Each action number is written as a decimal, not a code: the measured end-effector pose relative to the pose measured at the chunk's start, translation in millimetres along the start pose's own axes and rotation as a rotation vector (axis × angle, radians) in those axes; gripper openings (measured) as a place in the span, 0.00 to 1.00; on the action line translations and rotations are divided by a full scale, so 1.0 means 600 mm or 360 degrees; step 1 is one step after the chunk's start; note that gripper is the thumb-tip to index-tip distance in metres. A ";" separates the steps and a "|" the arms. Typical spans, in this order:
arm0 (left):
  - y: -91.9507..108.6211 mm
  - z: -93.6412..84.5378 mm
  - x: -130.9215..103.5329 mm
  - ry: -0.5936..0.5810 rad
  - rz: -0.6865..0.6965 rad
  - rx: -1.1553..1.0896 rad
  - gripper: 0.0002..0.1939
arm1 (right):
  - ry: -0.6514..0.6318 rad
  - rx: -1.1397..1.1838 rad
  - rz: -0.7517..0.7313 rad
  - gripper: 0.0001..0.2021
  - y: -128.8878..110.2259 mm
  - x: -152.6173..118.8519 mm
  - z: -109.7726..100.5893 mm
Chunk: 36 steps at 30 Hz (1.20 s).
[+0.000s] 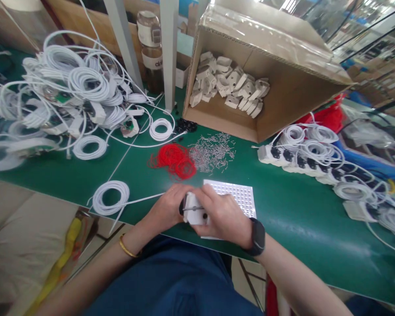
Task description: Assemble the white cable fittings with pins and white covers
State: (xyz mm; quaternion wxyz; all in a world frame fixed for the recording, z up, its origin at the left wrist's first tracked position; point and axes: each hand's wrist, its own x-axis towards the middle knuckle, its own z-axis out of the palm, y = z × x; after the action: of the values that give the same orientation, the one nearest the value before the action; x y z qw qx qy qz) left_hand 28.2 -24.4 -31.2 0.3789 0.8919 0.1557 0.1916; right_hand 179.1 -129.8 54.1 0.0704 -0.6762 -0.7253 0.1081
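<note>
Between my two hands, near the front edge of the bench, is a white plastic housing (195, 216) with a dark round hole in its face. My left hand (170, 205) wraps round its left side, where a black part shows. My right hand (224, 210) grips it from the right, fingers over the top. A thin metal rod lies across the housing; what it belongs to is hidden. From my left hand a white cable runs left to a coil (111, 197) on the green bench. Under my right hand lies a white sheet (240, 193) with rows of small round silvery dots.
Red rings (174, 160) and loose screws (215, 151) lie ahead of my hands, with small black parts (185, 126) behind. A tilted cardboard box (276, 87) holds white housings. Coiled cables (85, 83) pile up at left; white units with cables (303, 162) line the right.
</note>
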 end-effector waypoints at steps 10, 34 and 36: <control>-0.013 0.000 -0.007 0.0195 -0.0215 0.0012 0.32 | 0.0384 0.0217 0.0701 0.22 0.086 0.023 0.058; -0.007 0.001 -0.008 0.0408 -0.0264 0.0166 0.30 | 0.1344 0.2260 0.1055 0.05 -0.070 0.002 0.107; -0.007 0.001 -0.007 0.0404 -0.0253 0.0173 0.29 | 0.1356 0.2216 0.1061 0.05 -0.070 0.003 0.110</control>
State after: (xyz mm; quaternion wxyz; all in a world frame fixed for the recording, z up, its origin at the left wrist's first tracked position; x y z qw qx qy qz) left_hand 24.1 -23.8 -35.4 0.3213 0.8646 0.2824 0.2635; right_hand 122.1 -134.6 1.0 0.6958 -0.6391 -0.1718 0.2792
